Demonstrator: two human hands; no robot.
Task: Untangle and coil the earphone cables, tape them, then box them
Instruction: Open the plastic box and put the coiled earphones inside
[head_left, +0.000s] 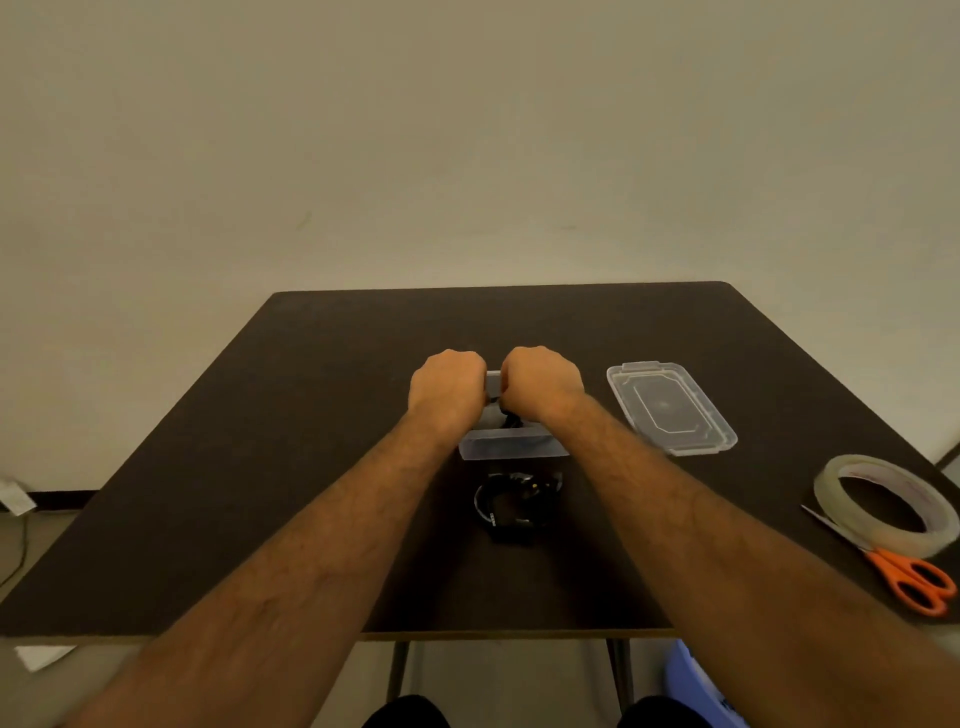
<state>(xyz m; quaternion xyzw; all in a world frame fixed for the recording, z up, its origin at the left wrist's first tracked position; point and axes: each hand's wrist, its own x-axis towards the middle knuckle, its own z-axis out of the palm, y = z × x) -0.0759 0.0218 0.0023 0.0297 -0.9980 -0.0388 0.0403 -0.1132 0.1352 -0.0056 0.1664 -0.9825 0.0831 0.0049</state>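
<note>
We see a clear plastic box (511, 447) near the middle of the dark table (260, 467), its long axis running left to right as we look, with the near wall facing us and the far rim showing as a pale strip between the two fists. Both hands are over the box: the left hand (448, 387) is curled into a fist, knuckles away from us, and the right hand (543, 382) is curled the same way just beside it, the two almost touching. What each one pinches we cannot tell, since the fingers fold out of sight; only a bit of black cable (511, 418) shows below the right fist, inside the box. Just in front of the box, on our side, lies a coiled black earphone bundle (511, 506), dark against the dark table and hard to read, its long axis running roughly toward us. The clear lid (670, 408) lies flat to the right of the box, apart from it, angled so its long axis slants toward the near right. Farther right, near the table edge, a roll of clear tape (885, 504) rests partly over the blade of orange-handled scissors (914, 579), whose handles point toward the near right corner. The left half of the table is bare, as is the far strip behind the hands
</note>
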